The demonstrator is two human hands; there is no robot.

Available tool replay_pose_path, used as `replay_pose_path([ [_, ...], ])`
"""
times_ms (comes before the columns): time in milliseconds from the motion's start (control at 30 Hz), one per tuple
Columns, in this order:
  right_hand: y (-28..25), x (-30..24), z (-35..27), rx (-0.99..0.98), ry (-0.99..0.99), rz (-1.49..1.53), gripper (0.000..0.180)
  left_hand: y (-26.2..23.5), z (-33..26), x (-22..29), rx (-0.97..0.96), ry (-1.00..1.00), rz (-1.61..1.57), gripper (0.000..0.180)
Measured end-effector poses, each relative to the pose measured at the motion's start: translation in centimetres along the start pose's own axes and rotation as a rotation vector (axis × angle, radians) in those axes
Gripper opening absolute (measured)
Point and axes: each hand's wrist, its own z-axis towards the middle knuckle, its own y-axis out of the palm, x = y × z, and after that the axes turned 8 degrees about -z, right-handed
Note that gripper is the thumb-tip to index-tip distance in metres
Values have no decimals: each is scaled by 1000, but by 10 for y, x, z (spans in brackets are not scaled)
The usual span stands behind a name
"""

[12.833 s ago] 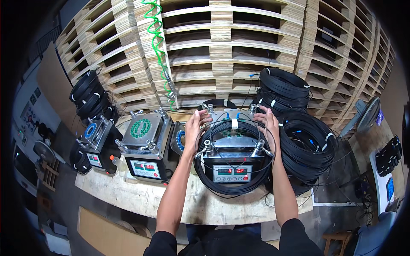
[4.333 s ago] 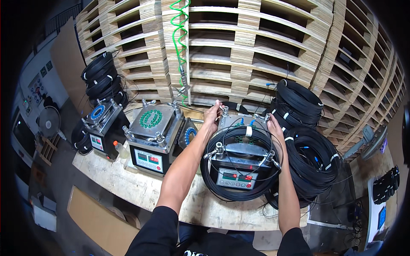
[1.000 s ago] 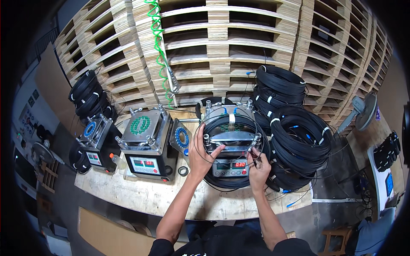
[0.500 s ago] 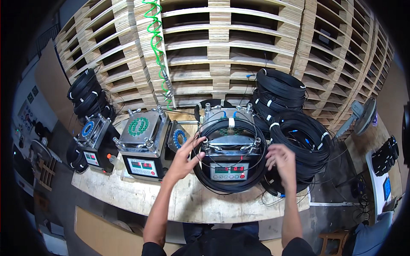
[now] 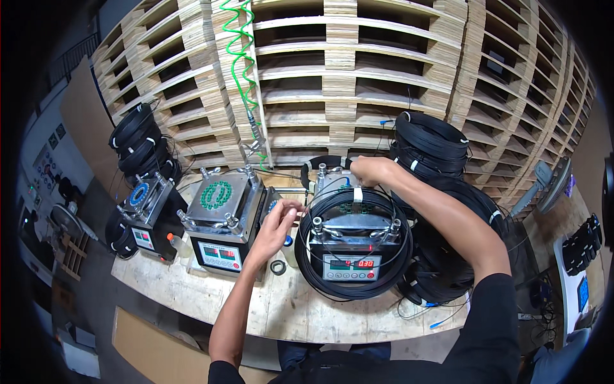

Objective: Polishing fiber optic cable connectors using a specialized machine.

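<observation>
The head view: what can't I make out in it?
In the head view:
Right hand: fingertips hidden by the hand itself, so its grip is unclear.
Large black cable coil on the right: partly behind the right forearm.
Blue-ringed plate: mostly behind the left hand.
Pallet stacks: tops cut off by the upper edge.

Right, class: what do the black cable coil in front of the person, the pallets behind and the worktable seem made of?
Cable coil: probably plastic-sheathed, smooth and black, with uniform strands bending round. Pallets: apparently bare wood, given tan colour and layered, plywood-like edges. Worktable: likely wood, its pale top stained and unpolished.
</observation>
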Motion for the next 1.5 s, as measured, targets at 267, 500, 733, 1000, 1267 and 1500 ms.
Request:
replay_pose_path([
  [267, -13, 10, -33, -2, -17, 208, 21, 32, 115, 48, -190, 263, 544, 29],
  [500, 14, -2, -69, 343, 63, 478, 22, 86, 190, 46, -651, 5, 1265, 34],
  [733, 31, -5, -66, 520, 17, 451, 21, 86, 194, 34, -858, 357, 1403, 25],
  [1000, 38, -5, -68, 604, 59, 570, 15, 57, 184, 46, -762, 233, 1062, 23],
  [1267, 43, -6, -98, 777, 279, 843, 22, 34, 97, 46, -60, -38, 247, 27],
  [1500, 54, -31, -127, 771, 359, 838, 25, 28, 31, 3, 337, 120, 256, 27],
])
